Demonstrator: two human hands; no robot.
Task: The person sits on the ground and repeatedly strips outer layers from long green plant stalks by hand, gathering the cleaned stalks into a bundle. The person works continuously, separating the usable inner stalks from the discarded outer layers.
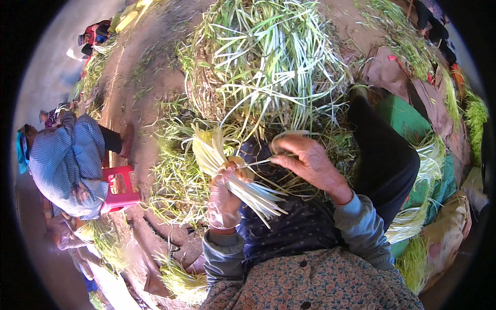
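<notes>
My left hand point(226, 195), in a clear plastic glove, grips a bundle of long pale chive-like stalks point(211, 149) around its middle. The bundle slants over my lap, its white ends point(261, 199) pointing down and right. To its right is my right hand point(312, 161), bare, thumb and forefinger pinching a thin pale strand point(259, 162) that runs from the bundle. Beyond both hands rises a large heap of long green and white stalks point(267, 66). A dark dotted apron point(286, 228) covers my lap beneath the bundle.
Loose leaves point(178, 174) litter the ground at left. A person in a checked smock point(66, 166) sits there on a pink plastic stool point(122, 188). At right, pale stalks point(407, 224) lie on green sheeting point(403, 116) beside my bent knee. Other people appear near the rim.
</notes>
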